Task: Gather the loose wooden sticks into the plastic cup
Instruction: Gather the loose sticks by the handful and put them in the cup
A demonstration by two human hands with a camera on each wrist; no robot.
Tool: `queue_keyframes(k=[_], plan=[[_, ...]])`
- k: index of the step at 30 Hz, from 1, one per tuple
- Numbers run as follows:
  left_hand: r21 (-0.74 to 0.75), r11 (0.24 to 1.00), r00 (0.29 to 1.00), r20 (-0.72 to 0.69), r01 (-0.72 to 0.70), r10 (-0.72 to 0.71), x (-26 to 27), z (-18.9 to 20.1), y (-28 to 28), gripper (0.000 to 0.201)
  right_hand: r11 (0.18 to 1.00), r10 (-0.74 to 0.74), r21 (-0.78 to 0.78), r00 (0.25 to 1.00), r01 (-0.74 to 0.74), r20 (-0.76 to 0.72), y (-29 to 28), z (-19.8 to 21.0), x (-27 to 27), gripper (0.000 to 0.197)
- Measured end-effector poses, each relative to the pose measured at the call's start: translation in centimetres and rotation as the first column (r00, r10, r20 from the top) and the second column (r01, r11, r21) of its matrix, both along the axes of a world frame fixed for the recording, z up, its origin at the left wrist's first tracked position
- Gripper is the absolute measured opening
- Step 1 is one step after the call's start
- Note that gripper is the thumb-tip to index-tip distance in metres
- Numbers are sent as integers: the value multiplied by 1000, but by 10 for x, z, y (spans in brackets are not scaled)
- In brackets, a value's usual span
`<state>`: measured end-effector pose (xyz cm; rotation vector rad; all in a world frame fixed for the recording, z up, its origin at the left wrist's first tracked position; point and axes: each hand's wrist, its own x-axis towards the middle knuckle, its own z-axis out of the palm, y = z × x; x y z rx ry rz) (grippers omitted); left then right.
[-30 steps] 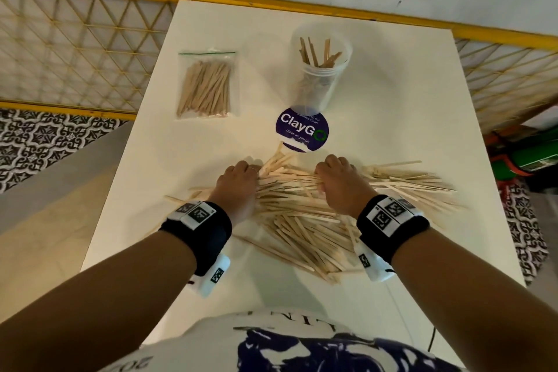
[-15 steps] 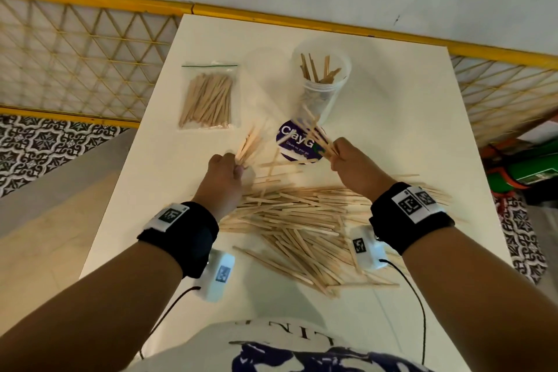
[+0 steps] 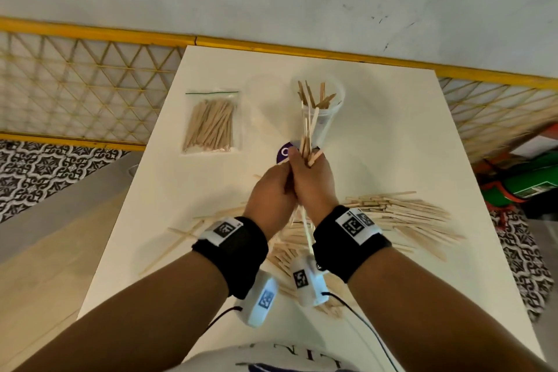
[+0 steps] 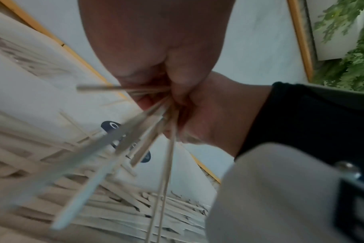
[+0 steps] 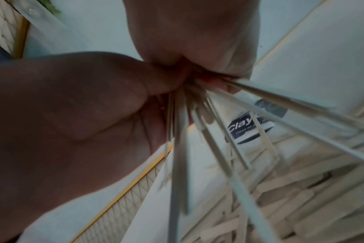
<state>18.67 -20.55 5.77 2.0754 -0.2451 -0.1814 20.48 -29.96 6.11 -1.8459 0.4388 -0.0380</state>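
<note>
My left hand (image 3: 279, 187) and right hand (image 3: 315, 178) are pressed together above the table, both gripping one bundle of wooden sticks (image 3: 308, 136). The bundle stands roughly upright, and its upper ends overlap the clear plastic cup (image 3: 327, 118) in the head view. That cup stands at the back middle with several sticks (image 3: 314, 96) in it. Below the hands, a large pile of loose sticks (image 3: 395, 214) is spread over the table. In the left wrist view the bundle's lower ends (image 4: 143, 131) fan out beneath the fingers. They (image 5: 181, 148) also fan out in the right wrist view.
A sealed clear bag of sticks (image 3: 211, 124) lies at the back left of the white table (image 3: 392, 136). A round purple sticker (image 3: 283, 154) sits just before the cup. A yellow-framed lattice fence (image 3: 75, 93) runs behind the table.
Each hand lifted a clutch of sticks off the pile. The two hands then came together into one bundle and rose toward the cup.
</note>
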Motion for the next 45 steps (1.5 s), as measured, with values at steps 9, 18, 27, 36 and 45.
queue_keyframes(k=[9,18,27,36,45], plan=[[43,998,999,-5,-40,40,18,21,29,19,995,97,8,994,-98,56,-6,7,-2,20],[-109,994,999,34,1,3,35,59,21,20,956,270,-143,959,-256,85,-3,19,2,11],[-369,919,991,-48,-137,128,31,52,18,31,979,205,-29,978,-204,46,-8,47,7,26],[-454,484,478,-874,-748,-80,13,21,15,64,948,2,290,911,-134,413,-7,120,28,40],[-496,451,488,-861,-742,-144,18,32,-1,32,843,58,509,971,-171,231,5,64,8,31]])
